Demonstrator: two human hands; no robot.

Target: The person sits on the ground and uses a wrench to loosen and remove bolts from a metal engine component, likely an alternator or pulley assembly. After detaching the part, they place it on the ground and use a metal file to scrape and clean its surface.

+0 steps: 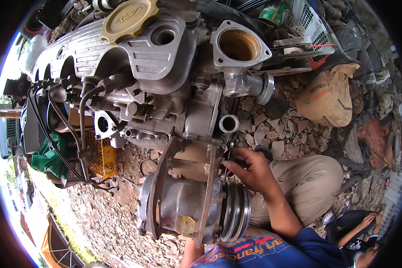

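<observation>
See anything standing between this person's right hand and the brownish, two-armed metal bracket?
Nothing visible stands in the way: the bare right hand is right by the upper right side of the brownish metal bracket. Contact is unclear.

The engine's ribbed top cover (152,67) is pale cast metal with a satin sheen, and its filler cap (129,18) looks like matt, scuffed yellow-brown plastic. A bare-metal flanged outlet (239,44) has a rusty-looking inner wall. Below, the bracket (206,201) is rough, dull brown metal around a smoother, grimy metal cylindrical unit (178,190); the grooved pulley (236,212) shines along its edges. Nearby are a creased, matt brown paper sack (328,98), a yellow plastic crate (103,158), soft green cloth (51,156), beige cloth trousers (306,183) and jagged, dry stone rubble (272,138).
</observation>
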